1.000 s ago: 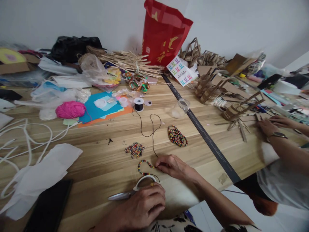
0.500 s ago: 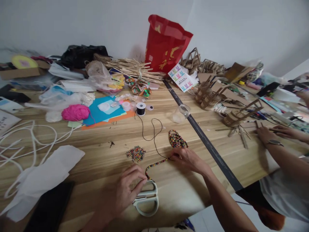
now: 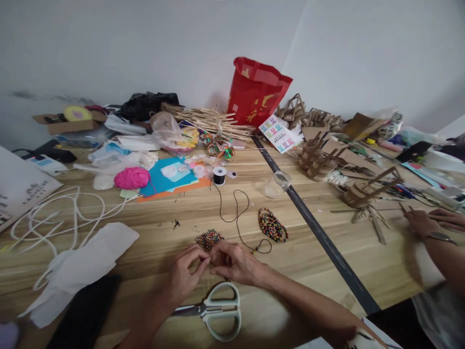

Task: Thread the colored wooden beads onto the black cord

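My left hand [image 3: 184, 272] is closed in a pinch, its fingertips almost meeting those of my right hand [image 3: 234, 264]. My right hand is also pinched, with its fingers curled; whatever lies between the fingertips is too small to make out. Just beyond them is a pile of loose coloured beads [image 3: 209, 238]. A black cord [image 3: 238, 220] runs from a spool [image 3: 219, 176] to a few threaded beads [image 3: 254, 251] beside my right hand, which hides the rest of the string. Scissors with pale handles [image 3: 222, 310] lie below my hands. A coiled bead strand [image 3: 272, 225] rests to the right.
A clear jar [image 3: 278, 184] stands near a dark strip [image 3: 319, 237] across the table. Pink yarn [image 3: 131, 178], blue paper [image 3: 169, 177], white cable [image 3: 76, 203] and white paper [image 3: 90, 261] lie left. Small baskets [image 3: 366, 189] and another person's hands [image 3: 423, 223] are at right.
My right hand has let go of the far end of the beaded cord and moved left to meet my left hand. The view has shifted, showing more of the scissors.
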`<state>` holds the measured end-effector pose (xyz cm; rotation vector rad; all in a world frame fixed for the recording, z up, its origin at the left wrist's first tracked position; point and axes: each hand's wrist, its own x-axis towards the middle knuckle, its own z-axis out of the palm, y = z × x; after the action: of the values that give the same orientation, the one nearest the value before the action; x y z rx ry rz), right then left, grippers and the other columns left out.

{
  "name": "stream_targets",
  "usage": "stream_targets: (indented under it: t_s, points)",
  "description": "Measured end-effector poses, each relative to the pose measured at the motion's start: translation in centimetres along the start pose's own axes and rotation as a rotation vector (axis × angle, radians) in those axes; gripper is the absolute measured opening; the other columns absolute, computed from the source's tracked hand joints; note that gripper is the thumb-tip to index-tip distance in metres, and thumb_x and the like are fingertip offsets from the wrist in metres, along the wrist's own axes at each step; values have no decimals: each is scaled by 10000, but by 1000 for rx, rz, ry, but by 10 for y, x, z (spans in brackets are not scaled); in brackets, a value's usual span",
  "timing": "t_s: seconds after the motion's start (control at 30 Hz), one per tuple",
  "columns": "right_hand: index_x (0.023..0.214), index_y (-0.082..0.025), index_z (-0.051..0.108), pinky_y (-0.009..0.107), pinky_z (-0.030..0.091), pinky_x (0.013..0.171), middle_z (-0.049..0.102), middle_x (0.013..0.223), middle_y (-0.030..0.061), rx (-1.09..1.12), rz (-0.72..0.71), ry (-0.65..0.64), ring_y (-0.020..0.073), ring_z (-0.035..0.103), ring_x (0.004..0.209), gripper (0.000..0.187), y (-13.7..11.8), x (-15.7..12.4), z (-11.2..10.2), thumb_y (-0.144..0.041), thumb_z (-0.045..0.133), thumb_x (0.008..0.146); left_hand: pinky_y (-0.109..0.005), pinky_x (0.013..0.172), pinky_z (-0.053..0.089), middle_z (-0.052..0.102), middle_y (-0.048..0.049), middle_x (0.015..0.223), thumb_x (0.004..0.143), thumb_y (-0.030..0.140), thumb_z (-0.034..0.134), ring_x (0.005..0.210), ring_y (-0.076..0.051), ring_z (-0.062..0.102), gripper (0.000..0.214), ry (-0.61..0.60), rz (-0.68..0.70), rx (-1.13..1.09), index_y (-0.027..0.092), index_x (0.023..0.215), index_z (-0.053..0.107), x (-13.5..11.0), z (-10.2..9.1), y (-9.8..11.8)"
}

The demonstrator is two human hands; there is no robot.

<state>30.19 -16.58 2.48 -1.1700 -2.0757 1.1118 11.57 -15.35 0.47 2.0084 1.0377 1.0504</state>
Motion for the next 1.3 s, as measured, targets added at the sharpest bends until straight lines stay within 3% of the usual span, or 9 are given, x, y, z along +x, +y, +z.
stream_targets:
  t_s: [0.2,0.37,0.57,1.3]
  points:
    - [813,-165,559,167,375,522,563,671,-30,-37,-78,152,82,490,556,28,8,12,15,-164,587,812,-257,620,494,669,-16,622,772,250,592,598,-171,614,162,48,-138,-2,185,628,623,0,0,-6]
    - [826,-173,537,220,412,603,572,737,23,-179,-207,250,132,530,667,80,18,11,23,-170,467,866,-258,610,500,676,-19,611,758,269,594,595,-177,624,166,10,-184,-32,182,622,631,1,0,-9]
    - [923,-184,535,264,440,679,618,842,65,-246,-276,269,174,568,789,102,25,7,30,-174,438,895,-259,596,499,669,-22,598,736,264,596,582,-176,613,169,24,-237,-79,172,597,626,2,2,-10]
    - [888,-191,618,275,462,667,612,815,63,-188,-340,328,171,564,762,147,32,10,29,-211,480,937,-268,634,466,656,-36,646,774,326,517,648,-187,601,232,-94,-313,-99,158,650,619,4,-2,-11]
